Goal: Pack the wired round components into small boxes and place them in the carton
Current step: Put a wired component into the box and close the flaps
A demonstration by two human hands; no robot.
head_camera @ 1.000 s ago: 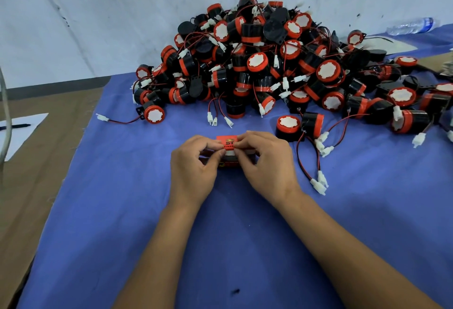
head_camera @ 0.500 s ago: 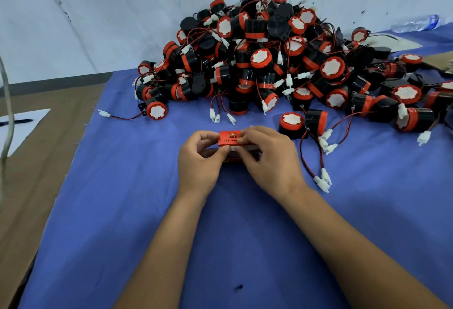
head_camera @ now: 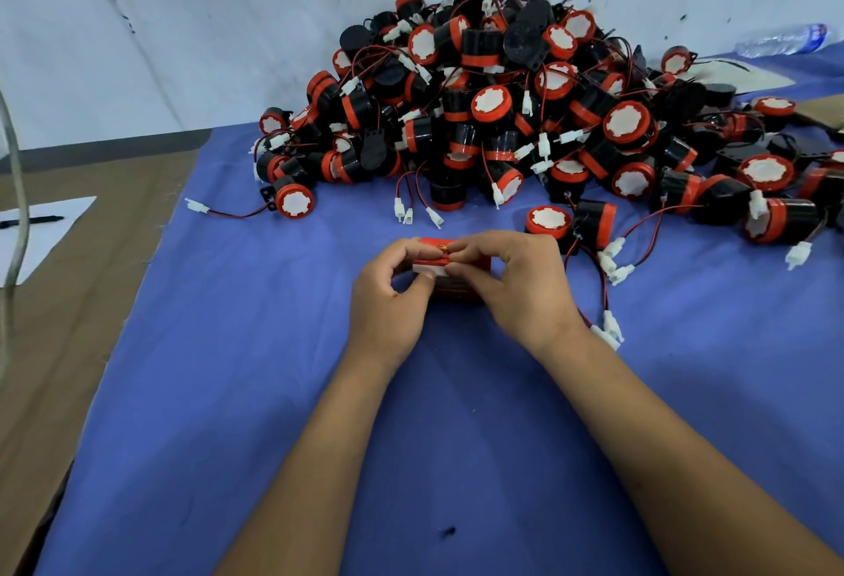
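Note:
A small red box rests on the blue cloth in front of me, mostly covered by my fingers. My left hand holds its left side, thumb and fingers curled on the red top flap. My right hand grips the right side and pinches the same flap from above. Behind the box rises a big pile of black and red round components with red-black wires and white plugs. One loose component lies just beyond my right hand. No carton is in view.
A single component with a trailing wire lies left of the pile. White plugs lie right of my right wrist. Brown cardboard with a white sheet and pen covers the left. A plastic bottle lies at the back right.
Both hands stayed on the box and the red top flap has been folded further down onto it; my fingers shifted slightly on the flap. The camera view moved a little.

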